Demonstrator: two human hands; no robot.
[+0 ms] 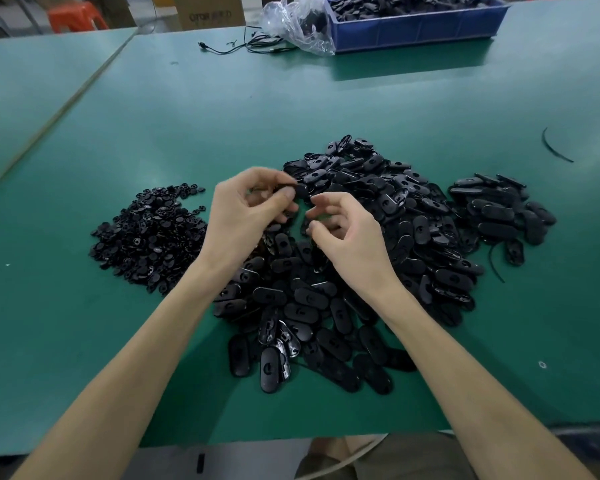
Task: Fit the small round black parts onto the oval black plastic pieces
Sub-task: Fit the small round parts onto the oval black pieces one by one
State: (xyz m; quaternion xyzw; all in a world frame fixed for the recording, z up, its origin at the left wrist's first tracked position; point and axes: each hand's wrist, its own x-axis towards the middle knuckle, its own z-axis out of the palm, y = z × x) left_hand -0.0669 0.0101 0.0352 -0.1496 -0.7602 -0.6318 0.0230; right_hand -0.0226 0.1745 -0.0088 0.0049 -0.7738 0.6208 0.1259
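- Across green table (395, 109): huge heap of oval pieces (378, 237), roughly mid-table
- smaller pile of round parts (149, 230) off to left
- right hand (347, 233) over heap, fingers loosely curled, tips apart, nothing visible in them
- left hand (246, 216) just beside, pinching one black piece (300, 190)

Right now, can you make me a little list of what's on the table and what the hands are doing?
Table: green table
Left pile: small round black parts
Middle pile: oval black pieces, the biggest heap
Right pile: smaller heap of ovals
Left hand: pinches one black piece
Right hand: fingers curled beside it; cannot tell if it holds anything
Far end: blue bin, clear plastic bag
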